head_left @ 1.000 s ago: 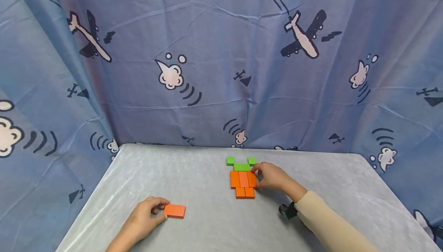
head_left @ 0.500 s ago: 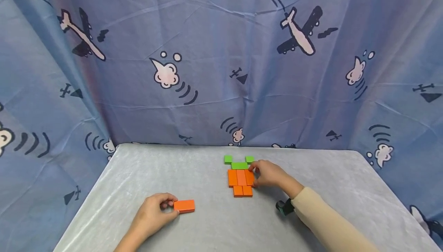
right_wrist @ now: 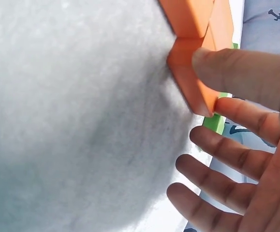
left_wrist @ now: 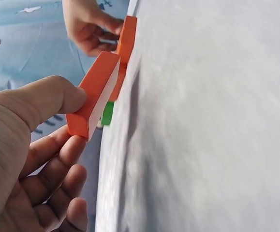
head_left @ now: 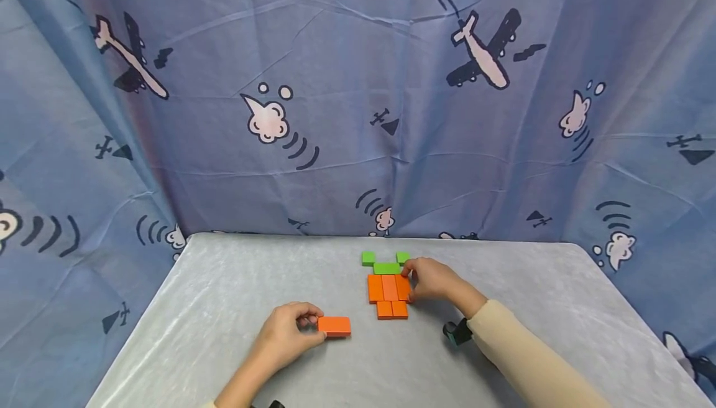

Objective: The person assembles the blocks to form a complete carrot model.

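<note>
In the head view my left hand (head_left: 288, 333) pinches a flat orange block (head_left: 334, 326) between thumb and fingers, front left of the block pattern. The left wrist view shows this block (left_wrist: 94, 94) raised off the cloth, its pale underside visible. My right hand (head_left: 435, 279) grips the right-hand orange block (head_left: 403, 288) of the pattern, thumb at its near end and index finger at the far end. Beside it lie a lighter orange block (head_left: 390, 288) and another orange one (head_left: 375, 288). Two smaller orange blocks (head_left: 392, 310) sit at the near side, a green bar (head_left: 386, 268) at the far side.
Two small green blocks (head_left: 368, 259) stand at the corners beyond the green bar. A pale cloth covers the table (head_left: 268, 271). Behind it hangs a blue curtain (head_left: 335, 196) with airplane prints. A dark wrist device (head_left: 455, 333) shows under the right sleeve.
My left hand has carried its orange block to the right and slightly away, nearer the pattern. The right hand stays on its block. The head view has shifted a little.
</note>
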A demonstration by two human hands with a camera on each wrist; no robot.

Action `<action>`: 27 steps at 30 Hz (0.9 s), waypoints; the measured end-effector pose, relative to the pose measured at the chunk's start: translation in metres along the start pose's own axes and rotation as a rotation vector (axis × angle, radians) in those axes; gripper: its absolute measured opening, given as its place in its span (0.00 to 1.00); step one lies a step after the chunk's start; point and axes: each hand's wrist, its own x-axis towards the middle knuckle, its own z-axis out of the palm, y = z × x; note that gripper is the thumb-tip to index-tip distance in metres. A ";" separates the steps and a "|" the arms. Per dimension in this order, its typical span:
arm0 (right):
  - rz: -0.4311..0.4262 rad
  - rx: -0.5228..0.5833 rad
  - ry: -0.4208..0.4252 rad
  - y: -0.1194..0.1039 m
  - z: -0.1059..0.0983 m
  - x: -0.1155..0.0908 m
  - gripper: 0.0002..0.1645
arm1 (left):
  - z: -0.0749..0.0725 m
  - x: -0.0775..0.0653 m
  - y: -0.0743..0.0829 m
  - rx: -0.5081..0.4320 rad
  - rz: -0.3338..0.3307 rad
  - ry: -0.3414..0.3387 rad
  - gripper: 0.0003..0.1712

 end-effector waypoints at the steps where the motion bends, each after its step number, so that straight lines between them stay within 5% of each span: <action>1: 0.002 -0.004 -0.004 0.000 0.000 0.001 0.26 | 0.002 0.003 0.002 -0.003 0.005 -0.004 0.13; 11: 0.007 -0.041 -0.029 -0.006 -0.005 0.001 0.26 | 0.027 0.024 0.025 -0.105 0.025 -0.060 0.13; 27: -0.009 -0.059 -0.041 -0.006 -0.006 0.002 0.26 | 0.080 0.036 0.051 -0.197 0.010 -0.073 0.14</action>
